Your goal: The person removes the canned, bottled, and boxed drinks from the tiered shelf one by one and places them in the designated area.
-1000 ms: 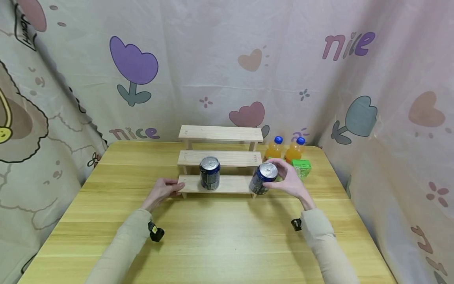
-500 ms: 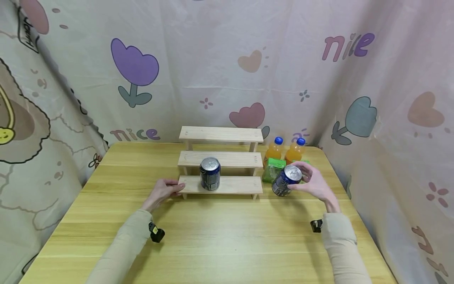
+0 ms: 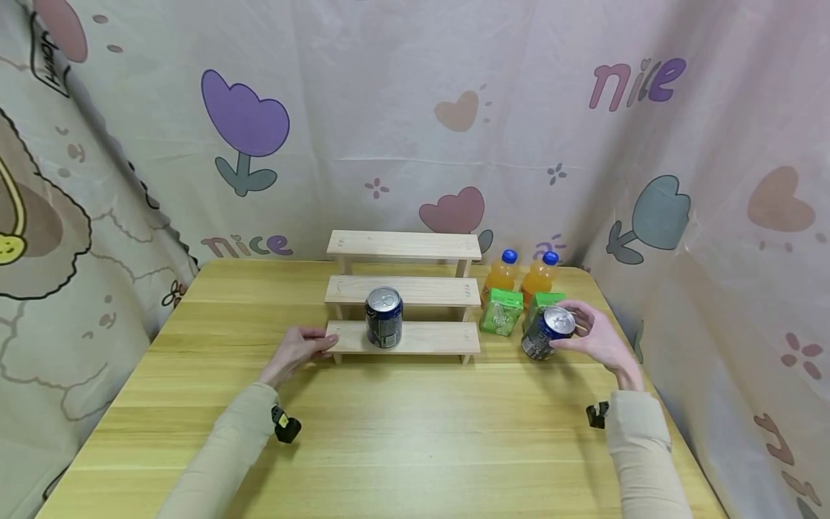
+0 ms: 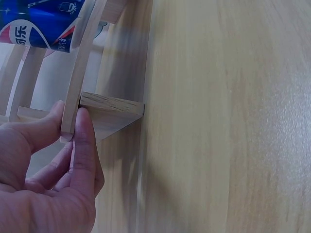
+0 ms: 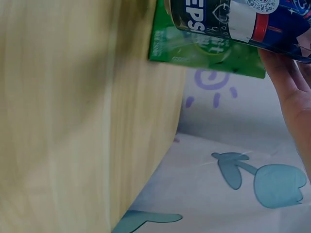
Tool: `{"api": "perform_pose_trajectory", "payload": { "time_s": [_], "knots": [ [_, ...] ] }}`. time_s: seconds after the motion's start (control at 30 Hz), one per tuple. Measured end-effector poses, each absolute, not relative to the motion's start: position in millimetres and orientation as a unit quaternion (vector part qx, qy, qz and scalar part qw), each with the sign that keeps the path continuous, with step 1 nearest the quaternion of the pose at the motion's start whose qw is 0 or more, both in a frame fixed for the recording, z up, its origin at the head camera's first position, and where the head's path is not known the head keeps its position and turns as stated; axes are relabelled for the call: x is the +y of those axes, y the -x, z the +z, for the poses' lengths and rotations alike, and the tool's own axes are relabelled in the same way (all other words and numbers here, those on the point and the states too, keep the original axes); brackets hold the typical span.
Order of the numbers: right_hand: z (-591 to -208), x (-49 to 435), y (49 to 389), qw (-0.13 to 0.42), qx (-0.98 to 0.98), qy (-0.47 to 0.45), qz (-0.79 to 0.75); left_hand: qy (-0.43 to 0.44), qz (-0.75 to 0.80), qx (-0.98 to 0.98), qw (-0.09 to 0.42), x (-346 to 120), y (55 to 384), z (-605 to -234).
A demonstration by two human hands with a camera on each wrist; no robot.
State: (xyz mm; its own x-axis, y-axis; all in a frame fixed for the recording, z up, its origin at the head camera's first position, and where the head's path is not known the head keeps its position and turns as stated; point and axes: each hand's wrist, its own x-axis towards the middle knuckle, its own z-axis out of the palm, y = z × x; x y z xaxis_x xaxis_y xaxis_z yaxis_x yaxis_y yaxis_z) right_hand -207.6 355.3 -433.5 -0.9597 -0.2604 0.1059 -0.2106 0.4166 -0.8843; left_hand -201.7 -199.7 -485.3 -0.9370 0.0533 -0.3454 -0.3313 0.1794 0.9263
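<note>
My right hand (image 3: 599, 339) grips a blue Pepsi can (image 3: 546, 335) near its top, and the can leans a little. In the right wrist view the can (image 5: 238, 19) is in front of a green drink carton (image 5: 209, 53). My left hand (image 3: 300, 353) pinches the left end of the lowest step of a three-step wooden shelf (image 3: 434, 337). The left wrist view shows thumb and fingers (image 4: 83, 150) on either side of that board. A second blue can (image 3: 384, 317) stands upright on the lowest step, left of its middle.
Two orange drink bottles (image 3: 502, 274) with blue caps stand right of the shelf. A green carton (image 3: 501, 312) stands before them; another is partly hidden behind the held can. A patterned curtain (image 3: 389, 108) hangs behind the wooden table (image 3: 389, 440).
My right hand has carried the can rightward from the lowest step's right end to beside the green cartons, bringing the left carton into view. My left hand has stayed on the shelf.
</note>
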Motion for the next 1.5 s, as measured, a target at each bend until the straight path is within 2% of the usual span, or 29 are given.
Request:
{"api": "perform_pose_trajectory", "payload": {
  "time_s": [1.1, 1.5],
  "knots": [
    [-452, 371, 204, 0.061, 0.846, 0.102, -0.520, 0.093, 0.643, 0.745, 0.151, -198, 202, -485],
    [-431, 357, 207, -0.018, 0.839, 0.159, -0.520, 0.102, 0.648, 0.740, 0.149, -198, 201, -485]
  ]
}}
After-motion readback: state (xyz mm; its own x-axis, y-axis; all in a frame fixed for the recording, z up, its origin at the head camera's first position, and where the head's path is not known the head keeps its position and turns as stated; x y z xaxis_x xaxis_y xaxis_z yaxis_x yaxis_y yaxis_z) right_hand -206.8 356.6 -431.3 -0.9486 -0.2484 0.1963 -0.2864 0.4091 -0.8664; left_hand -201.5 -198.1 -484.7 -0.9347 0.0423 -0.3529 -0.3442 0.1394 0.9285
